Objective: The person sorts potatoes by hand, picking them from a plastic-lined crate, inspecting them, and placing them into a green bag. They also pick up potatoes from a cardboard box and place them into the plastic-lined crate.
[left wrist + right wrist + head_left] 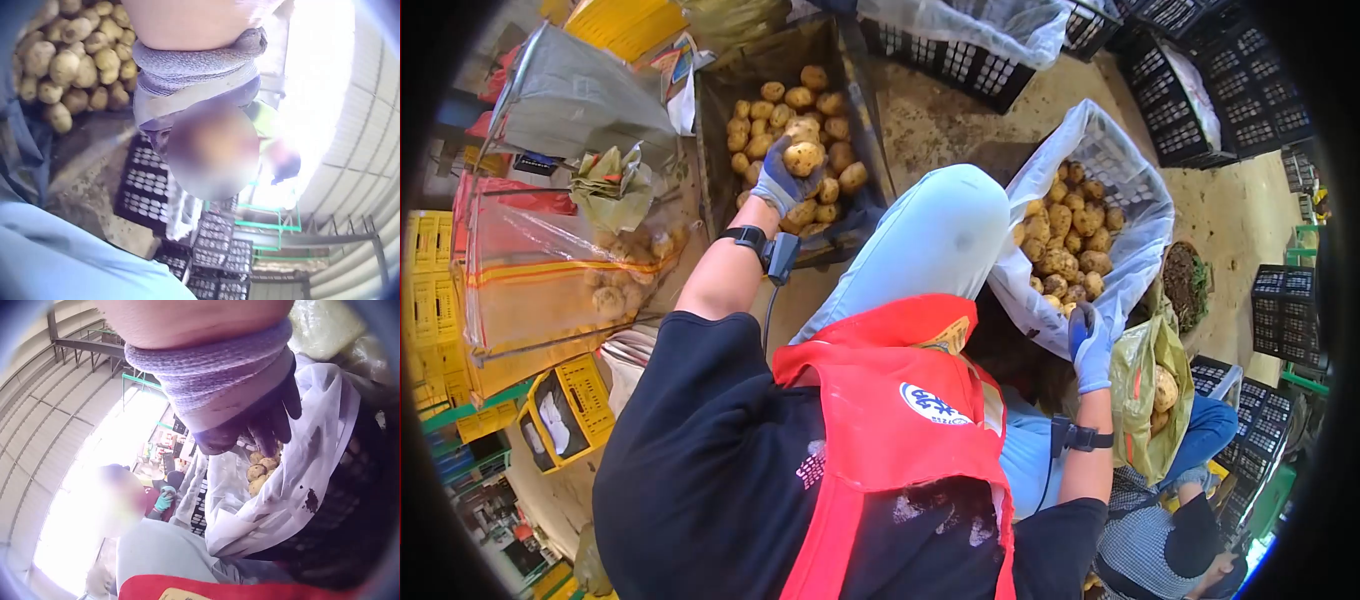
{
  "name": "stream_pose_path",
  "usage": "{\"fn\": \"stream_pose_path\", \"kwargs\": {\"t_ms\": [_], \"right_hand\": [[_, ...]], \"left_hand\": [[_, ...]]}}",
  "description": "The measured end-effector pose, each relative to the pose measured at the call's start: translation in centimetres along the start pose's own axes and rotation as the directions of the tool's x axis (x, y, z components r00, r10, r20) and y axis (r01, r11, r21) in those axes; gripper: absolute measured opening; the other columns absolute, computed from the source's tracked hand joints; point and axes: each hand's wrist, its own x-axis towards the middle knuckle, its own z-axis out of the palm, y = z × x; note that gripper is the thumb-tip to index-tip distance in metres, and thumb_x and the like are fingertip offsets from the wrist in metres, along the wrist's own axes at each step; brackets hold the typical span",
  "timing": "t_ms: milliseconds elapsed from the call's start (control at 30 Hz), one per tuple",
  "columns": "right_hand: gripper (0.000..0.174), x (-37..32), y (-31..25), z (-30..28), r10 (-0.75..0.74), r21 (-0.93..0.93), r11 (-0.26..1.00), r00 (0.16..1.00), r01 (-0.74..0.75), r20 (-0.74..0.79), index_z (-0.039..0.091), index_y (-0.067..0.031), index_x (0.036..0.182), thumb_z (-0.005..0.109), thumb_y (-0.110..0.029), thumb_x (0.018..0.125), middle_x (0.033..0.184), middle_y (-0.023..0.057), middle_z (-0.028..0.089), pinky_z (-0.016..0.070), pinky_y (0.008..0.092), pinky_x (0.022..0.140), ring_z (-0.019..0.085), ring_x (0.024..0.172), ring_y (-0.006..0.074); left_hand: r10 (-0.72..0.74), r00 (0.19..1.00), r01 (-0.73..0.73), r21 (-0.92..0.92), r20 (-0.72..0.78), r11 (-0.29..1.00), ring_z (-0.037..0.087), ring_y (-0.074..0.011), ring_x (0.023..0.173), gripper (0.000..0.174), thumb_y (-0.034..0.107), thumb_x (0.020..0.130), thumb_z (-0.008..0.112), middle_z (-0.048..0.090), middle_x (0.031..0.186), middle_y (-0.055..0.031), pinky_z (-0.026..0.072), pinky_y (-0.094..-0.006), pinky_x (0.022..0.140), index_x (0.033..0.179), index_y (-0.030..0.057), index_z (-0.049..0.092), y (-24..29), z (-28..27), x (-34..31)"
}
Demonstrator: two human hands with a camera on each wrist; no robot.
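Our knee (940, 225) separates box (860, 115) and lined crate (1145, 205), left hand (778, 183) gripping a potato (804, 159), long axis unclear, right hand (1090, 352) with fingers extended.

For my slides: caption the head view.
Gloved left hand holds a potato over a potato bin; right hand at a plastic-lined crate.

Across the top centre of the head view, a dirt-speckled tan floor (930, 125), with black perforated plastic crates (1260, 80) stacked at upper right and yellow plastic crates (435, 305) piled along the left edge. In the left wrist view, pale ribbed panels (356, 106) down the right side beside a glaring white opening (319, 81), with a grey steel beam (312, 242) and green metal rails (280, 219) at lower centre-right. At left in the right wrist view, pale seamed panels (59, 431), edged by a broad white glare (81, 494).
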Motion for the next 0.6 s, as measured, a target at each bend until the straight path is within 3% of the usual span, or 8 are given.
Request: {"fn": "stream_pose_path", "kwargs": {"t_ms": [200,267,333,367,400,467,533,600], "right_hand": [[0.027,8.7,-0.4,-0.3,-0.126,0.148,0.981,0.992,0.123,0.011,0.066,-0.0029,0.114,0.056,-0.017,0.093,0.103,0.0188,0.071,0.0511,0.0379,0.085,0.067,0.098,0.0301],[0.028,13.8,-6.2,-2.4,-0.154,0.401,0.911,0.983,0.100,0.104,0.064,0.0020,0.114,0.055,-0.017,0.097,0.093,0.0100,0.070,0.0515,0.0293,0.077,0.065,0.084,0.0168],[0.027,19.3,-9.2,0.2,-0.054,0.764,0.620,0.962,-0.177,0.267,0.065,-0.0025,0.113,0.047,-0.014,0.096,0.102,0.0150,0.070,0.0537,0.0346,0.076,0.069,0.092,0.0238],[0.029,21.7,-11.0,0.8,-0.186,0.627,0.777,0.932,-0.054,0.311,0.065,-0.0026,0.113,0.045,-0.018,0.098,0.109,0.0113,0.068,0.0540,0.0349,0.073,0.067,0.091,0.0201],[0.030,23.7,-12.6,3.0,-0.159,0.885,0.237,0.882,-0.401,0.443,0.065,-0.0020,0.112,0.049,-0.024,0.098,0.104,0.0116,0.069,0.0540,0.0359,0.069,0.067,0.085,0.0220],[0.035,28.0,-15.0,7.6,-0.193,0.806,0.276,0.791,-0.523,0.580,0.063,0.0000,0.110,0.051,-0.030,0.098,0.099,0.0170,0.069,0.0535,0.0364,0.069,0.067,0.079,0.0276],[0.039,30.2,-16.6,10.2,-0.191,0.761,0.613,0.895,-0.212,0.403,0.063,-0.0007,0.109,0.051,-0.036,0.098,0.092,0.0209,0.068,0.0531,0.0384,0.071,0.066,0.078,0.0361],[0.042,31.0,-15.8,12.4,-0.193,0.431,0.892,0.977,0.138,0.087,0.062,-0.0003,0.106,0.050,-0.039,0.098,0.088,0.0233,0.068,0.0530,0.0421,0.073,0.064,0.079,0.0405]], "left_hand": [[0.125,0.989,-0.146,0.334,0.083,0.931,0.061,-0.0313,0.107,0.052,0.017,0.081,0.074,0.060,0.115,-0.0136,0.0557,-0.0405,0.090,0.126,0.0084,0.050,-2.9,6.3,0.2],[0.100,0.946,-0.270,0.580,0.307,0.769,0.059,-0.0304,0.114,0.062,0.013,0.080,0.074,0.059,0.121,-0.0151,0.0518,-0.0400,0.097,0.135,0.0078,0.044,-4.2,11.8,2.2],[0.018,0.904,-0.360,0.735,0.428,0.574,0.057,-0.0253,0.115,0.083,0.006,0.076,0.075,0.054,0.130,-0.0146,0.0501,-0.0357,0.097,0.146,0.0085,0.031,-6.4,17.9,4.9],[-0.036,0.881,-0.409,0.797,0.472,0.445,0.057,-0.0235,0.115,0.086,0.003,0.074,0.077,0.054,0.131,-0.0138,0.0509,-0.0349,0.095,0.146,0.0086,0.031,-8.0,21.0,5.8],[-0.090,0.853,-0.467,0.828,0.515,0.309,0.057,-0.0217,0.114,0.089,0.000,0.071,0.078,0.054,0.132,-0.0131,0.0516,-0.0341,0.093,0.147,0.0087,0.031,-9.7,24.0,6.7],[-0.179,0.810,-0.497,0.816,0.558,0.296,0.054,-0.0228,0.118,0.100,-0.003,0.069,0.079,0.051,0.135,-0.0149,0.0467,-0.0356,0.099,0.151,0.0083,0.024,-13.5,27.4,9.3],[-0.224,0.775,-0.610,0.792,0.591,-0.017,0.053,-0.0212,0.119,0.100,-0.001,0.069,0.081,0.051,0.135,-0.0126,0.0456,-0.0346,0.100,0.151,0.0083,0.025,-15.9,27.7,12.3],[-0.232,0.808,-0.564,0.825,0.541,-0.042,0.052,-0.0193,0.119,0.092,0.004,0.073,0.082,0.052,0.133,-0.0102,0.0454,-0.0332,0.100,0.149,0.0081,0.030,-15.9,26.8,13.9]]}}
